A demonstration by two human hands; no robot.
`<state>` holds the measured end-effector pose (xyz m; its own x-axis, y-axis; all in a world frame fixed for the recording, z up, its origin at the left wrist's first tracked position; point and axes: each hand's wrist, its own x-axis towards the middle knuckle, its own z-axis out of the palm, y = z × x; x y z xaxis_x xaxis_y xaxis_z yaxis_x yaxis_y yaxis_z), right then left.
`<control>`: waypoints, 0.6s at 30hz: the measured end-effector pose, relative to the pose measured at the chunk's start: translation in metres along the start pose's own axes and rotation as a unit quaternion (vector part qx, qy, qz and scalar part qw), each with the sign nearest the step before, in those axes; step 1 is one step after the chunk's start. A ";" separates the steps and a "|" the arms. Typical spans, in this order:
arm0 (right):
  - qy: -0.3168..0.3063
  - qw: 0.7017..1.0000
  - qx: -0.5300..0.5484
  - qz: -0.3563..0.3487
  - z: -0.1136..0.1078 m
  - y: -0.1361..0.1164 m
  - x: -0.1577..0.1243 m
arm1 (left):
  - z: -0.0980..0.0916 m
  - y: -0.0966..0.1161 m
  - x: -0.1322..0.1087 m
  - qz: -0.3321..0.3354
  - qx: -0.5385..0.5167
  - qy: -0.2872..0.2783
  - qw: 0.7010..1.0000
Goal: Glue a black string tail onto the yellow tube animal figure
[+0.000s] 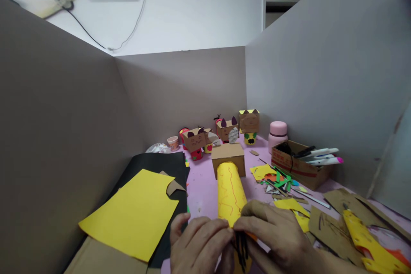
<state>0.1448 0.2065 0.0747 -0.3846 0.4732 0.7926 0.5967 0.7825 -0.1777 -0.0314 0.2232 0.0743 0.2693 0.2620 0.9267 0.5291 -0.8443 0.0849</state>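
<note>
My left hand (199,244) and my right hand (276,235) meet at the near end of a yellow paper tube (230,192) marked with wavy red lines. Both pinch that end, where thin black strips (240,246) hang between the fingertips. The tube lies lengthwise on the pink table, and its far end carries a plain cardboard box (228,156).
Yellow paper sheet (135,212) over black sheets lies at left. Several small cardboard box figures (224,130) stand at the back. A cardboard box of markers (302,165), a pink jar (278,133), paper scraps (279,180) and cardboard pieces (340,218) are at right. Grey partition walls surround the table.
</note>
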 end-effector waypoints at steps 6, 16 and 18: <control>0.003 0.997 0.059 0.054 0.000 0.001 -0.002 | -0.003 -0.005 0.000 -0.021 -0.019 -0.034 0.999; -0.011 0.995 0.069 0.070 0.000 0.001 -0.003 | -0.004 -0.012 -0.003 0.028 -0.007 -0.064 0.998; -0.010 0.995 0.068 0.070 0.000 0.001 -0.003 | -0.003 -0.009 -0.003 0.031 0.005 -0.058 0.998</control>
<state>0.1462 0.2062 0.0721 -0.3186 0.5878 0.7436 0.5446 0.7556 -0.3639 -0.0394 0.2287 0.0723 0.3921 0.2624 0.8817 0.5166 -0.8559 0.0250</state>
